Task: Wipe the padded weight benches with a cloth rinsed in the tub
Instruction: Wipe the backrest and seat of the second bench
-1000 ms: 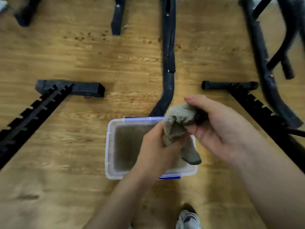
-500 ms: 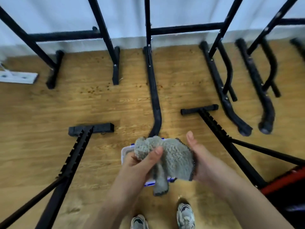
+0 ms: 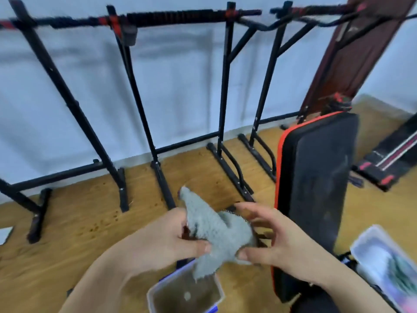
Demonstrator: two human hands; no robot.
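A grey fluffy cloth (image 3: 216, 231) hangs between both hands, above the clear plastic tub (image 3: 158, 297) of murky water at the bottom centre. My left hand (image 3: 167, 240) pinches the cloth's left side with thumb and fingers. My right hand (image 3: 277, 240) grips its right side, thumb under the cloth, fingers spread. A black padded weight bench (image 3: 316, 177) with an orange-red edge stands tilted just right of my right hand.
Black metal rack frames (image 3: 140, 105) stand along the white wall, their feet on the wooden floor (image 3: 79, 233). A second clear container (image 3: 388, 263) sits at the bottom right. Another black and red bench (image 3: 392, 159) lies at the far right, and a dark board (image 3: 352, 55) leans on the wall.
The view has swung up and to the right, from the floor and tub to the wall, racks and padded bench. Both hands lifted the cloth off the tub and spread it.
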